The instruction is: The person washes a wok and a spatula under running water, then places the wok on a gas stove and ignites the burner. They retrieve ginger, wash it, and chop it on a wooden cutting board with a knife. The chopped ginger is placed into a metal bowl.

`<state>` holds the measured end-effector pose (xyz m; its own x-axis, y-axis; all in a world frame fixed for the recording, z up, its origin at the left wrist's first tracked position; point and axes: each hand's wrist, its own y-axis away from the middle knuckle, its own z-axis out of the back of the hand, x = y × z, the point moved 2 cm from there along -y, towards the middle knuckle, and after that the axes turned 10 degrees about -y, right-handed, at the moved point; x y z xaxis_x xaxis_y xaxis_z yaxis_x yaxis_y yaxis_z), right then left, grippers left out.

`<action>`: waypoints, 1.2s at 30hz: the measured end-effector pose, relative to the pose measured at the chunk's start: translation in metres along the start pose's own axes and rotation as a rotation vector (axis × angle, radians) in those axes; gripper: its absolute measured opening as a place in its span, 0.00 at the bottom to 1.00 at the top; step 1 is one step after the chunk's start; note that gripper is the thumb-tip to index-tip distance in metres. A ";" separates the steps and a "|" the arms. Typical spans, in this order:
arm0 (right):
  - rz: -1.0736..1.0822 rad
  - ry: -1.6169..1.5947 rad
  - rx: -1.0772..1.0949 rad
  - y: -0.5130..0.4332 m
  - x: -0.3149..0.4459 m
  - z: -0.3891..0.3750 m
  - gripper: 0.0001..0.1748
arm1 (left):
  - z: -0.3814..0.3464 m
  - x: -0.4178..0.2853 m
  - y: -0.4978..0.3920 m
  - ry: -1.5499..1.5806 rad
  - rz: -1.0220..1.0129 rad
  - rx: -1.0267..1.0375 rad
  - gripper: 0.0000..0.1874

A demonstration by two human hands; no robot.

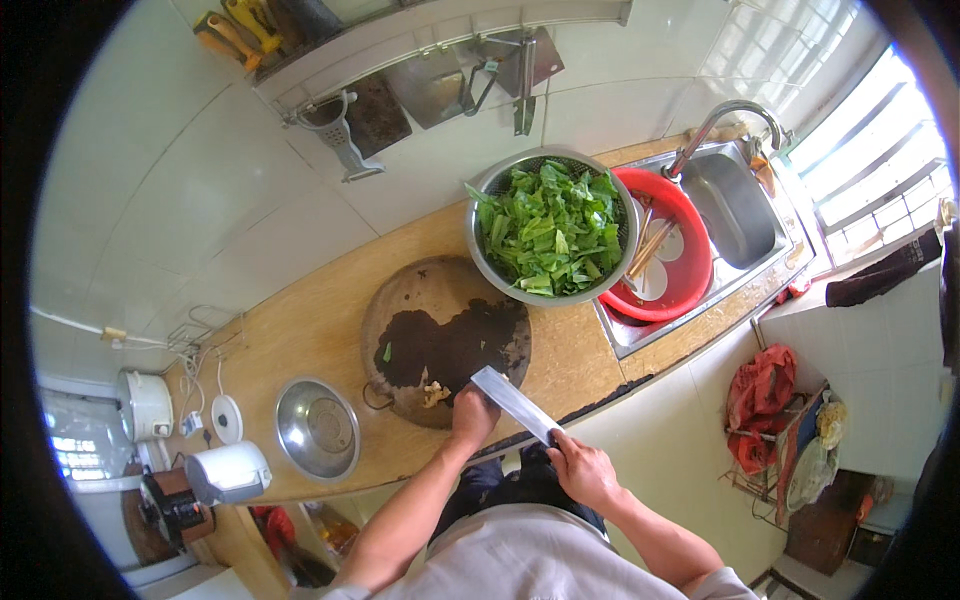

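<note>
My right hand [585, 466] grips the handle of a cleaver [517, 405], its bright blade slanting up and left over the near edge of a round wooden chopping board [450, 274]. Beside the blade tip, my left hand [475, 416] is curled over the board's near rim; its fingertips are hidden, so whatever lies under them cannot be told. A knobbly piece that looks like ginger [435, 393] lies on the board, left of that hand. Dark wet-looking patches cover much of the board, with a green leaf scrap [387, 352] on them.
Chopped leafy greens [555, 225] fill a metal colander [480, 255] behind the board. It stands against a red basin [694, 289] holding bowls and chopsticks, beside the steel sink [739, 202]. Left are a metal bowl [296, 412] and a white electric kettle [229, 471].
</note>
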<state>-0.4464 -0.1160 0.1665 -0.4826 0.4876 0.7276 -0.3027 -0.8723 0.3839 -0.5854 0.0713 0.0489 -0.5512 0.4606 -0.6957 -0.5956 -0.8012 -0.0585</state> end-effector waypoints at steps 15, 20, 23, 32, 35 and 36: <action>0.028 -0.005 0.036 -0.026 -0.014 -0.008 0.19 | 0.002 -0.003 -0.004 -0.004 0.059 0.022 0.10; -0.017 0.011 0.068 -0.012 -0.009 0.003 0.20 | -0.002 0.002 -0.001 -0.019 0.078 0.025 0.10; -0.053 0.029 0.101 -0.013 -0.007 0.006 0.20 | -0.003 0.004 -0.001 0.007 0.119 0.059 0.11; -0.034 -0.007 0.104 -0.017 -0.014 0.004 0.20 | 0.006 -0.008 -0.005 0.018 0.085 0.057 0.11; -0.012 -0.014 0.096 -0.039 -0.014 -0.008 0.20 | 0.006 -0.009 -0.007 0.006 0.135 0.040 0.10; -0.002 -0.017 0.088 -0.046 -0.013 -0.012 0.20 | 0.006 -0.009 -0.007 0.006 0.131 0.033 0.11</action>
<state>-0.4358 -0.0820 0.1323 -0.4675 0.4898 0.7359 -0.2298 -0.8712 0.4339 -0.5794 0.0748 0.0600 -0.6221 0.3505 -0.7001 -0.5379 -0.8411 0.0569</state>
